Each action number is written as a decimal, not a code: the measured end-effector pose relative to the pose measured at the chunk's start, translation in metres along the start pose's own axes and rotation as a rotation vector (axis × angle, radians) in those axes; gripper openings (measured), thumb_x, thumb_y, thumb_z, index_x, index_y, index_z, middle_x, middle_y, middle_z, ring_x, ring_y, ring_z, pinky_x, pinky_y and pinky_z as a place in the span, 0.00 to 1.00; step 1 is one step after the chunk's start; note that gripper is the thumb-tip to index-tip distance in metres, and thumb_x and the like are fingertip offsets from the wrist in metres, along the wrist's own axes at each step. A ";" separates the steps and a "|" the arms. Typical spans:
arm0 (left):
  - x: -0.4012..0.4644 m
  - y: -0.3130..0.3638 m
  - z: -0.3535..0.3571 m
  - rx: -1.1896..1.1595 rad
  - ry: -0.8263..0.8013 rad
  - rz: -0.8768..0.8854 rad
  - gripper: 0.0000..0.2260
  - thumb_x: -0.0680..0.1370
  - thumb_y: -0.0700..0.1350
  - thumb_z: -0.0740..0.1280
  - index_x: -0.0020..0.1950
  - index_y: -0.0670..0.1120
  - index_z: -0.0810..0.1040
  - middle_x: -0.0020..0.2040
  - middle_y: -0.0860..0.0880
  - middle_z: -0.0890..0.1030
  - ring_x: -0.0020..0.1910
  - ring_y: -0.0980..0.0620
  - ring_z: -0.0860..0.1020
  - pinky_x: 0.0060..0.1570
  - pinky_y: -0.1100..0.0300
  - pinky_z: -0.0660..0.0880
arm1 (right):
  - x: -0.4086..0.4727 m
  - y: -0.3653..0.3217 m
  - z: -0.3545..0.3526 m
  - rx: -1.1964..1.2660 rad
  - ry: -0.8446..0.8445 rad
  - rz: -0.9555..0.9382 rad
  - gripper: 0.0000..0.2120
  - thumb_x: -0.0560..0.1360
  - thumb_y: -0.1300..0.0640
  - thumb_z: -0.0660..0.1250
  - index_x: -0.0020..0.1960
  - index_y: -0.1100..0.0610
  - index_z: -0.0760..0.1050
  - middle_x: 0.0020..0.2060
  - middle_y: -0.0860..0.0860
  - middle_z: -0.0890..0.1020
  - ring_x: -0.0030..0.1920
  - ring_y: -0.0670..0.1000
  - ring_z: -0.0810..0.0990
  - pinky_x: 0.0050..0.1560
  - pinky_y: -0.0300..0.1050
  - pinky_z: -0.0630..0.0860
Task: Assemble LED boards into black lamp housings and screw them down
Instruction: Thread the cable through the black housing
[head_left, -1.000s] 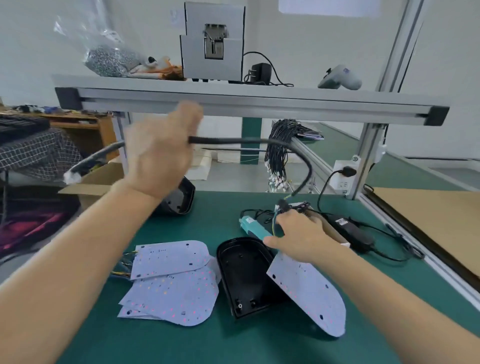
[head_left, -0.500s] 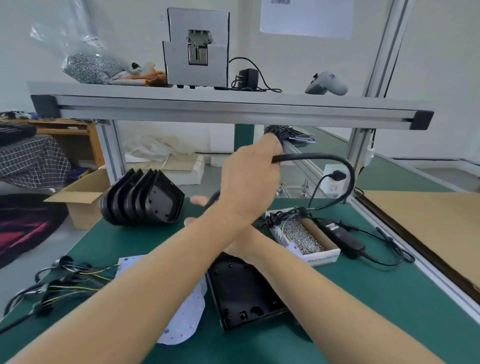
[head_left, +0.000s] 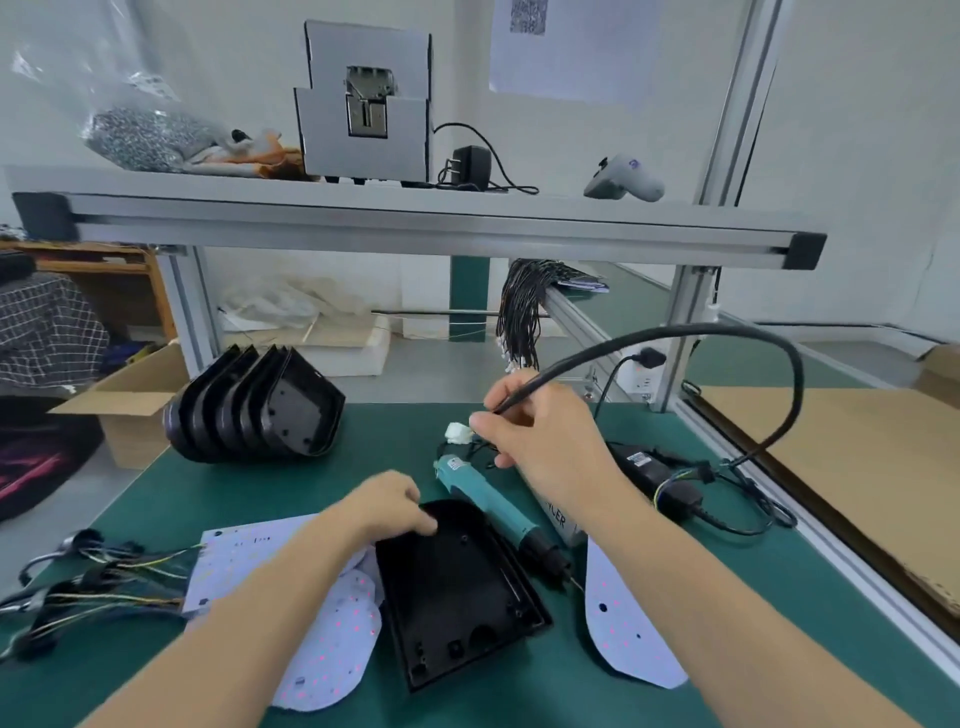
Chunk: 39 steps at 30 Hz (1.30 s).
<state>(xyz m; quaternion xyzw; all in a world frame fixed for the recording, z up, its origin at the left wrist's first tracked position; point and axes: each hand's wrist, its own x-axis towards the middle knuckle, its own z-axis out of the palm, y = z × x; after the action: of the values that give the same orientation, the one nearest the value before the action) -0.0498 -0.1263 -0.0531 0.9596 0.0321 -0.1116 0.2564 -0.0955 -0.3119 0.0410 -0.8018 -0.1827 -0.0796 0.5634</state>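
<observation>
At the left edge of the bench a tangle of wire harnesses runs into a loose pile of white LED boards that lie flat and partly overlap each other. Further back, near the far left corner, a stack of black lamp housings lies nested on its side, none of them fitted yet as far as can be seen.

Just right of the pile, near the front middle of the bench, one open black housing lies hollow side up and empty: no board sits in it and no screws show. The left hand rests on its far left rim, fingers curled over the edge as if to steady it. Touching the housing's right side lies a teal electric screwdriver, bit pointing toward the front edge, with nobody holding it.

Above and behind the screwdriver the right hand pinches a thick black cable near its end, where a white connector shows; the cable arcs up and over to the right. One more LED board lies flat to the right of the housing, and a black power adapter sits beyond it toward the right edge.

The work on this housing looks barely begun: seating a board and driving every screw remain.
</observation>
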 end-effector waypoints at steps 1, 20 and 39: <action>0.002 -0.003 0.006 -0.032 -0.002 -0.010 0.08 0.72 0.43 0.72 0.49 0.41 0.79 0.47 0.44 0.80 0.45 0.48 0.75 0.46 0.57 0.72 | -0.002 0.000 -0.001 0.004 0.017 -0.003 0.07 0.74 0.63 0.70 0.40 0.56 0.73 0.27 0.48 0.74 0.27 0.46 0.73 0.29 0.36 0.75; -0.109 -0.019 0.004 -1.686 0.233 -0.260 0.08 0.78 0.27 0.58 0.54 0.30 0.74 0.48 0.37 0.79 0.42 0.41 0.78 0.30 0.55 0.81 | -0.006 0.026 0.042 0.357 0.143 0.224 0.12 0.72 0.58 0.72 0.52 0.49 0.74 0.52 0.46 0.81 0.44 0.50 0.80 0.47 0.51 0.82; -0.084 -0.027 -0.041 -1.136 0.205 -0.011 0.10 0.75 0.33 0.66 0.55 0.41 0.80 0.45 0.44 0.83 0.42 0.47 0.80 0.44 0.56 0.76 | 0.026 0.029 0.036 0.222 -0.178 0.153 0.12 0.69 0.67 0.71 0.38 0.50 0.81 0.34 0.47 0.83 0.30 0.42 0.77 0.30 0.36 0.74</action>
<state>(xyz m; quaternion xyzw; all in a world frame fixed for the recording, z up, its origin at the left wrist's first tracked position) -0.1271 -0.0827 -0.0122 0.6772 0.1168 0.0151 0.7263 -0.0639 -0.2818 0.0119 -0.7500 -0.1780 0.0554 0.6346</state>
